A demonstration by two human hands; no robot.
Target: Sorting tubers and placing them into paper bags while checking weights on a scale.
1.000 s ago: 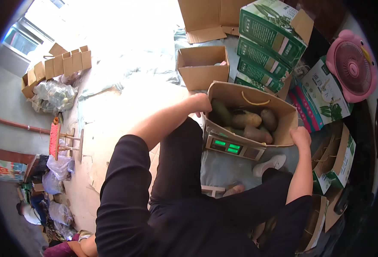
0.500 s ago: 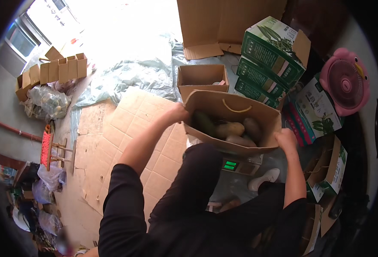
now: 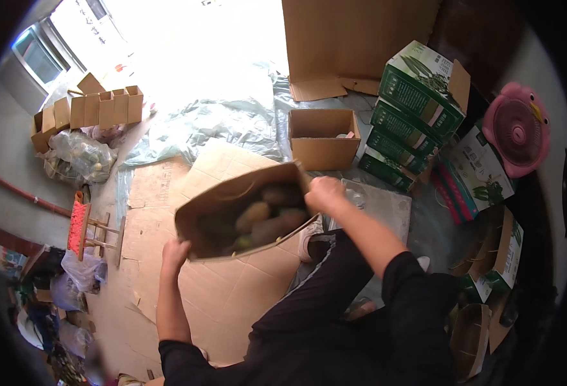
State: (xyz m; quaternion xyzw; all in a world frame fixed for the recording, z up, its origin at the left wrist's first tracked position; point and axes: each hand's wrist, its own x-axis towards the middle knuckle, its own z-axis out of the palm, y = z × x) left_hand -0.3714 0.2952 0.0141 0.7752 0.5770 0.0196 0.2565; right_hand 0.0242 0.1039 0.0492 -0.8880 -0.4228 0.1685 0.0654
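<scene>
Both hands, left [image 3: 176,249] and right [image 3: 322,192], are gripping the box [image 3: 245,209] of what look like mangoes [image 3: 267,220]; keeping it level matters.

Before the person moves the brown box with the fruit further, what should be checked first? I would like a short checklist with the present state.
1. Left hand grips the box at its near left corner: ok.
2. Right hand grips the far right edge: ok.
3. Box level: not ok, it is tilted.
4. Fruit inside the box, none spilling: ok.
5. Flat cardboard sheet on the floor below free for setting down: ok.
6. Bottom of the box holding firm: cannot tell, hidden.
</scene>
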